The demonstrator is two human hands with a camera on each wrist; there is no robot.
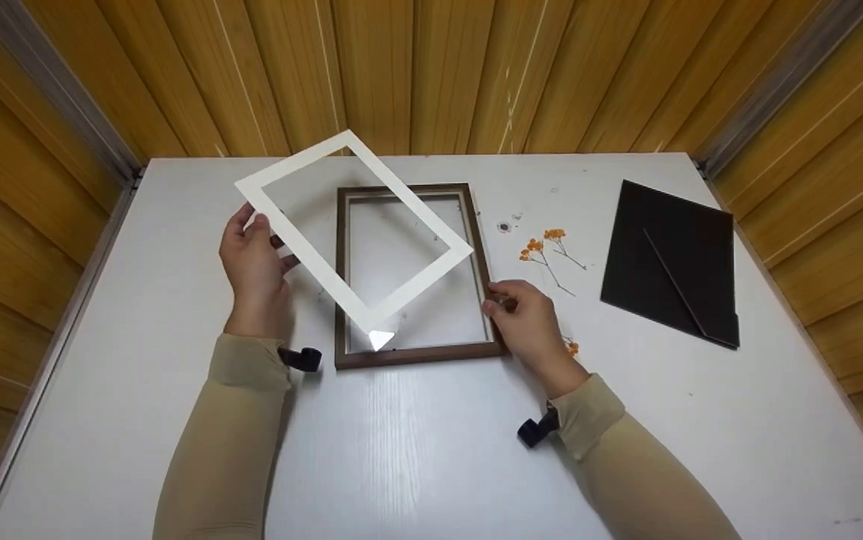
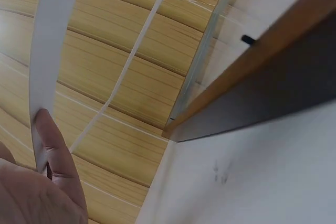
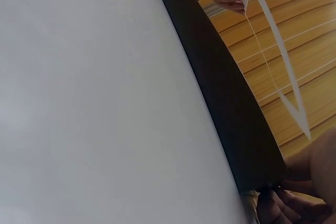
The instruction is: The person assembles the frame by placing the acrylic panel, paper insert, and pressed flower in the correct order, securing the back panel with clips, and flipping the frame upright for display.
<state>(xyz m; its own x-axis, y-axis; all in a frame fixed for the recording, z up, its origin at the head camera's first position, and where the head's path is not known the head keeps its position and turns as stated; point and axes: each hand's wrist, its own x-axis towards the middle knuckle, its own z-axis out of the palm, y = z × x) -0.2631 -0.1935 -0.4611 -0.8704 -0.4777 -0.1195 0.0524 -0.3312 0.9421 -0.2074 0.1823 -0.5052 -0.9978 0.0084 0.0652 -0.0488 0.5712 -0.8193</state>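
A white mat board (image 1: 316, 259) with a rectangular opening is held up at a slant by my left hand (image 1: 251, 262), which pinches its left edge between thumb and fingers. Below it, a brown wooden picture frame (image 1: 416, 355) lies on the table. My right hand (image 1: 528, 319) grips the frame's right side near the lower corner, with curled fingers at its edge. From the left wrist, the mat's strip (image 2: 50, 40) rises beside the thumb. In the right wrist view, the frame's dark side (image 3: 220, 93) runs down to the right fingers (image 3: 270, 208). A bright patch shows near the mat's lowest corner.
Sprigs of dried orange flowers (image 1: 533, 246) lie right of the frame; another sprig (image 1: 572, 347) is partly hidden behind my right hand. A black backing board (image 1: 671, 240) with a strut lies farther right on the white table (image 1: 371, 465). Wood-patterned walls (image 1: 446, 75) surround the table's back and sides.
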